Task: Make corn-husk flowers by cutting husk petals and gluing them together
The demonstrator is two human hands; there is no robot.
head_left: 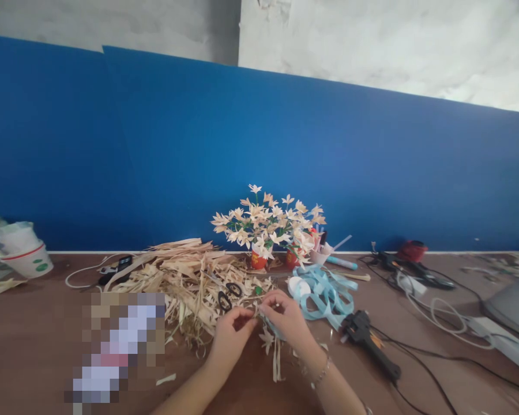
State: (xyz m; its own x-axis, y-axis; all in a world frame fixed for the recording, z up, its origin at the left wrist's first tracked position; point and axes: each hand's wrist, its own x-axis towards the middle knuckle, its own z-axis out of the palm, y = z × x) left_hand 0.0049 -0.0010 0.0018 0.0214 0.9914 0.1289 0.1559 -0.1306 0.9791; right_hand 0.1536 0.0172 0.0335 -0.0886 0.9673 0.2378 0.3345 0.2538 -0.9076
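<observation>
My left hand (pixel 233 334) and my right hand (pixel 285 317) meet low in the middle of the view, both closed in a pinch. Between their fingertips is a small pale piece of dried husk (pixel 256 309), mostly covered by the fingers. Something light blue, like ribbon, shows under my right palm. Just below it are a pale husk flower (pixel 267 340) and some narrow husk strips (pixel 277 362); whether they are attached to the held piece I cannot tell. Black-handled scissors (pixel 225 301) lie on the husk pile (pixel 185 276), beyond my left hand.
Husk flowers (pixel 259 216) stand in red pots (pixel 259 260) by the blue partition (pixel 285 144). Right of my hands lie light blue ribbon (pixel 328 291) and a black glue gun (pixel 367 343) with its cable. Cords and a power strip (pixel 501 340) are farther right; a paper cup (pixel 28 259) stands left.
</observation>
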